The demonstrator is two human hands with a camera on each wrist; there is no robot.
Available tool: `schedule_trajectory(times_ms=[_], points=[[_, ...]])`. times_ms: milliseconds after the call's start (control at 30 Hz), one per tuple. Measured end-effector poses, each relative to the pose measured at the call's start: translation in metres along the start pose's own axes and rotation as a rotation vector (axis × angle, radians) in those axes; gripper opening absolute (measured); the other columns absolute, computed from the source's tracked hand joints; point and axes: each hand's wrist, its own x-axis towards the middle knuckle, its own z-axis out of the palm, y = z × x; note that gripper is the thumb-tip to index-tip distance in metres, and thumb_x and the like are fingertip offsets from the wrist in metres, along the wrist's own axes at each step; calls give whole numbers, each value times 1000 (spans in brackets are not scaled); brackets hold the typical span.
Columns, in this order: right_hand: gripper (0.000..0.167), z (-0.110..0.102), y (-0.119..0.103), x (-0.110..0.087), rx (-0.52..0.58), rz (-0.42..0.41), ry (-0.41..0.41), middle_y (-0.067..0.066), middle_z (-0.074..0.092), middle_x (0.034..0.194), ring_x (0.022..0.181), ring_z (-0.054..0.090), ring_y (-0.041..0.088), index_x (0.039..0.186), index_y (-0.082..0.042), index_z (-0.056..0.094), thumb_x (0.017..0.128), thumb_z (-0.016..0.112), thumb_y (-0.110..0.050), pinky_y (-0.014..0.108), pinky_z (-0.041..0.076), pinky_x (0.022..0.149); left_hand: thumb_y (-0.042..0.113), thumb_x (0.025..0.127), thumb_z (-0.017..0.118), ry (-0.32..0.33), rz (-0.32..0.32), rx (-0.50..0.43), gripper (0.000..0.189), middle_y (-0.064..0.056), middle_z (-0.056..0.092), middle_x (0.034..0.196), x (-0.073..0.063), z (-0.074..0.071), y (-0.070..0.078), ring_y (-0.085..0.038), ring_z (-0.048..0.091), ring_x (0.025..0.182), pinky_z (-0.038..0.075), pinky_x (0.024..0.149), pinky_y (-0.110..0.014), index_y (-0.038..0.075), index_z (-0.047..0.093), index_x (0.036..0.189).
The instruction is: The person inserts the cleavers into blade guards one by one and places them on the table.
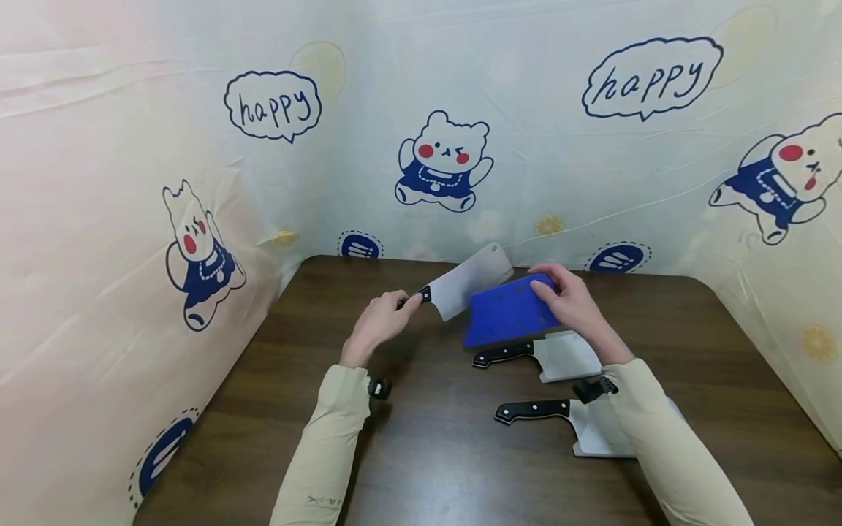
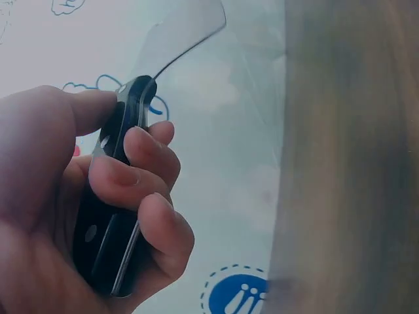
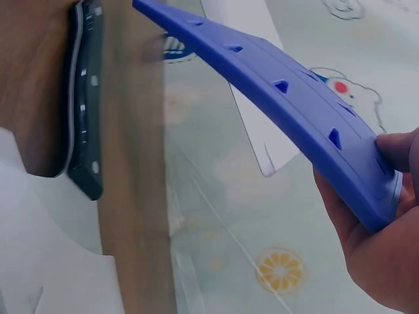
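My left hand (image 1: 382, 321) grips a cleaver (image 1: 465, 283) by its black riveted handle, fingers curled round it and the blade pointing up and to the right. In the left wrist view the thumb presses near the blade end of the handle (image 2: 108, 229). My right hand (image 1: 576, 303) pinches the right end of a flat blue plastic blade cover (image 1: 509, 313), with the thumb on one face and fingers behind. Small slots show along the blue cover (image 3: 262, 85) in the right wrist view. The cover overlaps the lower part of the cleaver's blade in the head view.
Two more cleavers lie on the brown table (image 1: 421, 453), handles to the left: one (image 1: 571, 356) just below the blue cover, another (image 1: 536, 410) nearer, partly hidden by my right sleeve. A printed cloth (image 1: 368, 88) with cartoon bears stands behind and beside the table.
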Motion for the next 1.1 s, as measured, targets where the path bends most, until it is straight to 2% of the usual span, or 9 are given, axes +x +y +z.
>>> schedule_trajectory(times_ms=[100,200,467,600,767,900,1100], points=[[33,-12,0,-7,55,33,41,18,66,114,93,56,19,130,-10,57,103,50,-29,29,42,82,60,98,44,8,9,-10,47,-4,48,69,-3,-4,3,-20,46,60,33,54,-31,18,64,96],[36,-23,0,-14,89,58,71,15,66,109,88,57,13,131,-10,56,104,48,-32,24,43,77,62,97,43,15,20,-21,50,-4,47,68,-6,-8,5,-21,45,59,32,53,-30,17,64,93],[36,-49,-3,-29,185,77,188,-12,60,92,83,56,9,131,-7,55,103,49,-29,20,45,70,66,95,43,34,54,-50,54,-4,44,67,-16,-23,8,-21,44,59,31,54,-30,16,64,87],[33,-58,0,-33,382,97,258,-9,57,84,78,54,8,126,-5,59,101,54,-27,18,44,65,69,93,43,62,68,-75,57,-4,41,64,-20,-31,6,-21,42,58,30,52,-30,15,61,82],[32,-63,6,-36,716,104,311,-4,64,97,79,60,8,124,-3,60,97,60,-21,18,50,61,72,92,42,82,75,-113,61,-4,42,63,-22,-37,1,-23,43,56,32,51,-30,15,59,79],[33,-64,9,-36,787,95,352,-4,68,105,82,62,7,124,-1,60,96,61,-18,18,51,62,73,90,42,42,61,-154,62,-5,45,63,-21,-37,-3,-23,46,55,36,50,-30,15,60,82],[29,-66,11,-37,808,117,390,-4,67,99,79,60,7,121,-4,63,95,62,-19,17,51,62,75,89,43,-14,43,-162,63,-6,48,65,-19,-31,-2,-24,48,55,38,50,-30,15,61,84]])
